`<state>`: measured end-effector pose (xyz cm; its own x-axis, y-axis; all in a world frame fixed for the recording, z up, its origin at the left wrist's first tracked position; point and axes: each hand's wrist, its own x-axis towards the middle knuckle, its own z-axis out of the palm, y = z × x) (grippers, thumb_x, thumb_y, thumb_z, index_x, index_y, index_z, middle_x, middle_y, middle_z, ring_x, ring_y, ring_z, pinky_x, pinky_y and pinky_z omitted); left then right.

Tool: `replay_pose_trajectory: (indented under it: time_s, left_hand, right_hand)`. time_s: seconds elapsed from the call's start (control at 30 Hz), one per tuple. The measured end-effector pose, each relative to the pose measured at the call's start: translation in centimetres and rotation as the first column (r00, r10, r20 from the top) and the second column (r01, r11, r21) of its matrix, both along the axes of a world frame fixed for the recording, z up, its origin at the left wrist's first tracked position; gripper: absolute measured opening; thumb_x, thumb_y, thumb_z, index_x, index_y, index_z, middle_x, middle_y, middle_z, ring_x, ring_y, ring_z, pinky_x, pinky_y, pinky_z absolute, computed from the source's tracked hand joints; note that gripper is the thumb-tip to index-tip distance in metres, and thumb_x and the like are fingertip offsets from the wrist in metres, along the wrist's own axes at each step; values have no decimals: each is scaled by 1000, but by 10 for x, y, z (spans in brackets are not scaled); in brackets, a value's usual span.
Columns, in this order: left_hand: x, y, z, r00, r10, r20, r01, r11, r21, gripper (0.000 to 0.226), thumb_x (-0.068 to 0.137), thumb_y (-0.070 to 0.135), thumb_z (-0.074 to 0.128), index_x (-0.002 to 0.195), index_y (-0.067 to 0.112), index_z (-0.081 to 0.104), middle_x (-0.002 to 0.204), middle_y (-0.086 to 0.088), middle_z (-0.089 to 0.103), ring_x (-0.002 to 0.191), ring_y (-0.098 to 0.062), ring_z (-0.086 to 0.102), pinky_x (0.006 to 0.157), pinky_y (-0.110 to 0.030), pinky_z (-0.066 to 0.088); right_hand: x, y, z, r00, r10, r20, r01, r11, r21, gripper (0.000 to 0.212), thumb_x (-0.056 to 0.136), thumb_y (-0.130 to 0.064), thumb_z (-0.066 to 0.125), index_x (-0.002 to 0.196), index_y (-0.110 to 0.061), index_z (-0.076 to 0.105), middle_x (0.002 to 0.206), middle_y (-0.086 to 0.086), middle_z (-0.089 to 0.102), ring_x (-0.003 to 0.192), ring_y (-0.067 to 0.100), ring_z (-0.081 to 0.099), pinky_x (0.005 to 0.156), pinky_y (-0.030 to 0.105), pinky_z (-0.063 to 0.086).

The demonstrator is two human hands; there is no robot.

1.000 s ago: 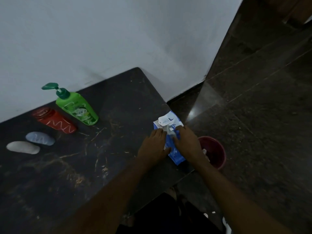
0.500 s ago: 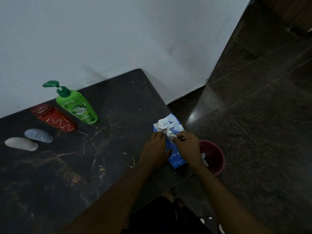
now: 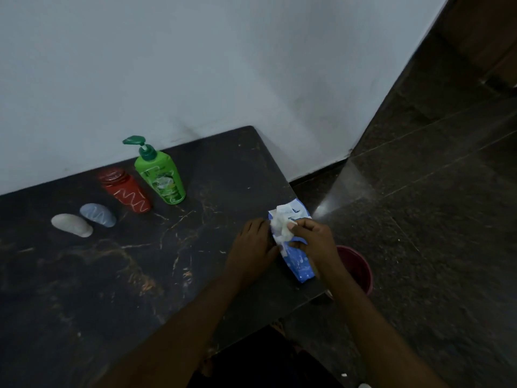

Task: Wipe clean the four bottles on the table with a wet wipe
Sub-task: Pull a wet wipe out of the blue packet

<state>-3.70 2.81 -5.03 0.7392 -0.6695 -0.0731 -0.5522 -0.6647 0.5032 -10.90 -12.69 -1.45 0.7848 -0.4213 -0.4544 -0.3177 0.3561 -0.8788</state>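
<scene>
Standing along the rear of a dark marbled table (image 3: 117,275), four bottles form a slanting row that climbs toward the pale wall (image 3: 223,65): farthest left a white bottle (image 3: 72,225), just beside it a pale blue bottle (image 3: 98,215) with a wavy line on its side, then a red bottle (image 3: 125,190) with a white zigzag and a wide ribbed cap, and, close against that, a green pump bottle (image 3: 160,175) with a dark green dispenser head. All four appear tilted by the wide lens; the white and blue ones are small and rounded, and whether they stand or lie cannot be told. Well apart from them, near the table's right front corner, lies a blue wipes pack (image 3: 296,259), its opened flap turned up at the far end. The left hand (image 3: 253,252) rests palm down on the near left part of the pack, fingers laid flat and together, pressing it to the table. The right hand (image 3: 314,242) pinches a crumpled white wet wipe (image 3: 282,228) between thumb and fingertips directly above the pack's opening, with the lower end of the wipe trailing into the pack. Both forearms are bare and reach in from the lower edge of the view. Below the table's right edge, partly hidden by the right wrist, a maroon bucket (image 3: 359,268) stands on the dark polished floor (image 3: 433,205).
</scene>
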Motion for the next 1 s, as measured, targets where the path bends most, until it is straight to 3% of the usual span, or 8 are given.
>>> replay_pose_trajectory:
  time_s: [0.17,0.27,0.43,0.57,0.67,0.83,0.93,1.0]
  left_hand:
    - [12,54,14,992,123,-4,-123,992,-35,66,97,48,62,151,15,41,154,-6,43,140,-18,41,113,-29,34]
    - [22,94,20,976,209,-59,-213,975,-64,64,98,47,61,152,20,39,155,-1,40,141,-15,39,110,-25,29]
    - [33,171,24,928,356,-113,-368,924,-106,61,100,47,58,152,21,42,156,-1,41,142,-15,40,117,-35,38]
    - [34,229,23,868,482,-118,-495,856,-145,52,101,46,56,147,22,47,147,2,47,132,-11,47,108,-27,39]
    - [37,271,17,794,591,-144,-608,772,-182,39,100,43,58,136,27,54,136,7,53,119,-2,50,104,-30,46]
    - [52,322,0,636,767,-81,-745,583,-323,18,98,31,66,114,25,61,114,8,57,100,-5,56,92,-32,52]
    - [74,344,-18,541,831,-128,-799,460,-388,28,93,33,71,116,24,58,114,5,59,100,-11,61,90,-43,57]
    - [91,354,-28,515,836,-191,-820,414,-396,47,90,37,75,130,26,53,125,3,59,109,-12,61,95,-43,56]
  right_hand:
    - [26,36,15,997,65,43,-68,994,86,7,92,-3,64,87,0,65,95,17,74,94,31,72,88,45,58]
    - [50,60,16,987,148,-62,-146,988,44,9,87,-9,72,88,-7,63,99,17,74,99,32,72,95,50,54]
    - [86,118,21,957,289,-36,-288,957,25,18,84,-6,74,98,-8,63,100,14,75,99,33,72,86,46,59]
    - [108,170,21,927,369,64,-374,923,87,26,88,1,67,112,-9,66,106,10,75,100,27,72,81,37,60]
    - [124,205,11,884,459,89,-467,878,107,29,91,2,62,120,-4,66,113,13,73,105,27,70,92,38,57]
    - [143,255,-5,833,542,110,-548,836,29,16,93,-3,62,105,-5,72,107,13,75,104,29,70,95,42,55]
    - [155,279,-16,815,567,117,-573,820,18,14,91,-3,64,102,-5,72,107,9,76,105,30,71,95,45,55]
    - [163,293,-26,804,585,102,-585,810,-36,13,90,-6,66,102,-1,70,109,7,76,103,29,71,97,53,53]
